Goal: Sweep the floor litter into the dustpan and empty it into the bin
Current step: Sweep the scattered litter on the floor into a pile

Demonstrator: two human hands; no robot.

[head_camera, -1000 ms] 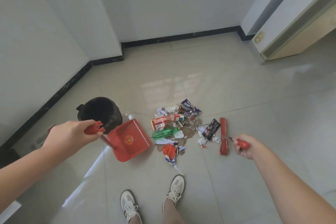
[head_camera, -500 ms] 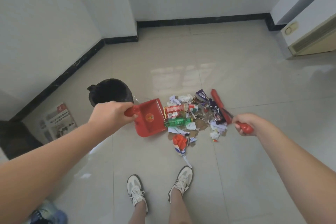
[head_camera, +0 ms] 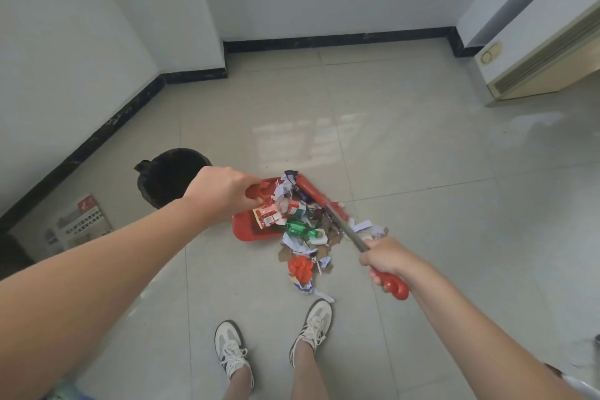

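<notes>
My left hand [head_camera: 220, 190] grips the handle of the red dustpan [head_camera: 246, 230], which lies on the floor tiles with its mouth facing right. My right hand [head_camera: 384, 258] grips the red handle of a broom whose metal shaft runs up-left to the red broom head [head_camera: 319, 198]. The head presses against the far right side of the litter pile [head_camera: 298, 230]: wrappers, a green bottle, paper and cardboard scraps. Part of the pile lies in the pan. A red wrapper [head_camera: 300, 266] and some scraps lie nearer my feet. The black-lined bin [head_camera: 168, 172] stands just left of the dustpan, behind my left hand.
A printed paper sheet [head_camera: 78, 224] lies on the floor by the left wall. Black skirting runs along the walls. A beige cabinet [head_camera: 545, 65] stands at the far right. My two white shoes [head_camera: 311, 325] are just below the litter. Open tiled floor lies to the right.
The broom head has swept left across the pile, pushing litter into the dustpan. The dustpan has stayed on the floor beside the bin. The view has tilted down a little.
</notes>
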